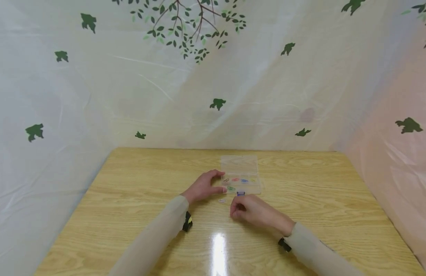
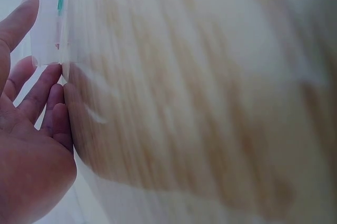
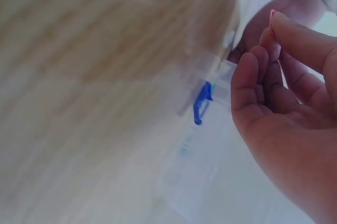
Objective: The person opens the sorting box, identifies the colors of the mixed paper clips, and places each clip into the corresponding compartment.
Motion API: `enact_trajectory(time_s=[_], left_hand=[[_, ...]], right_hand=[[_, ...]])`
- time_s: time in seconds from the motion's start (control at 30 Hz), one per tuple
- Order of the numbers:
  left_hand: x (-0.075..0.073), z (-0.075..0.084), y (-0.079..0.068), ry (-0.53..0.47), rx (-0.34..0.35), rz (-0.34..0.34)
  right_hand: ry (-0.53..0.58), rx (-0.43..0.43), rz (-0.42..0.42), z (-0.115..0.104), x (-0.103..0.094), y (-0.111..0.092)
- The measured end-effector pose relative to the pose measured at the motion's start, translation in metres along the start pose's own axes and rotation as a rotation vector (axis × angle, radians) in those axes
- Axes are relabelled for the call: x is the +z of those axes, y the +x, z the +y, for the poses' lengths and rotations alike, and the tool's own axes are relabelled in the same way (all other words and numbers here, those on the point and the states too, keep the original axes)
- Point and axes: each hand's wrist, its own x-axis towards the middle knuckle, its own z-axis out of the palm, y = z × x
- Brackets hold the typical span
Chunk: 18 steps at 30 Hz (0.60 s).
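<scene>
A clear plastic compartment box (image 1: pixel 249 188) lies with its lid (image 1: pixel 239 165) folded back. Inside are small paper clips sorted by colour, among them red (image 1: pixel 235 179), blue (image 1: pixel 244 180) and green (image 1: pixel 231 188) ones. My left hand (image 1: pixel 203 186) is spread at the box's left end, thumb by the front corner and fingertips against the side. Thumb and forefinger of my right hand (image 1: pixel 249 209) pinch a pink paper clip (image 3: pixel 272 19), raised just in front of the box. A blue latch (image 3: pixel 201 103) sits on the box's front edge.
On the wooden table (image 1: pixel 137 230), a pale paper clip (image 1: pixel 222 200) lies in front of the box, between the two hands. White cloth (image 1: pixel 157 88) printed with leaves and birds hangs behind the table and along both sides.
</scene>
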Motion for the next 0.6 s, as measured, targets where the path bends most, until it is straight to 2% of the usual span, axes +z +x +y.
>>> enact_trajectory(time_s=[0.3,0.6], left_hand=[[0.002,0.002,-0.003,0.002,-0.005,0.008],[0.004,0.004,-0.006,0.021,-0.008,0.012]], right_hand=[[0.044,-0.015,0.046,-0.003,-0.011,-0.002],[0.027,-0.044,0.170,0.000,-0.018,-0.006]])
